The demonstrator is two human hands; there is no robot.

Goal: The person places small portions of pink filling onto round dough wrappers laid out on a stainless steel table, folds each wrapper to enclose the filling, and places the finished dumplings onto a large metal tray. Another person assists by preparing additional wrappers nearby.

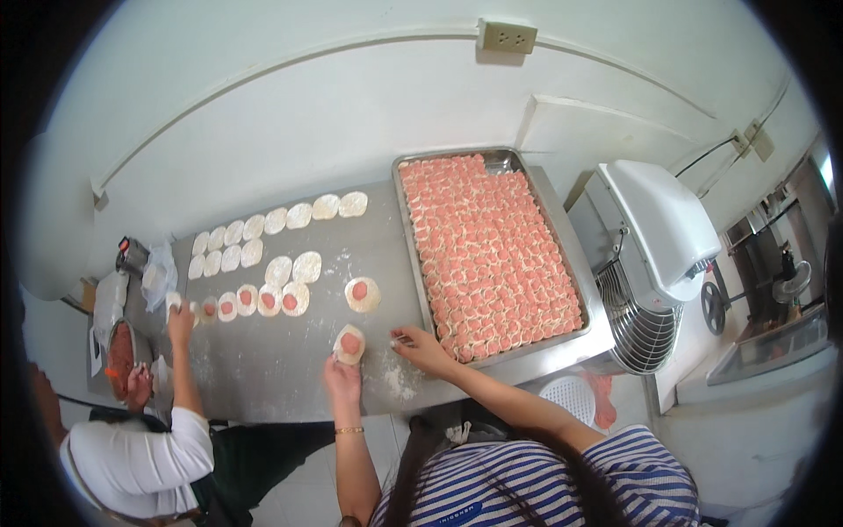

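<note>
Fourteen bare dough rounds [353, 205], at least seven meat-topped rounds [362, 294]; one metal tray [502, 163], one mixer [663, 233]

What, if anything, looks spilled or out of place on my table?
Loose white powder is scattered on the bare steel table near your right hand, looking like a spill, though it may be deliberate dusting. Nothing else stands out.

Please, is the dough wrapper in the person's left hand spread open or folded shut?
Spread open: the dough wrapper in the left hand shows its pink filling uncovered, with pale dough around it.
</note>
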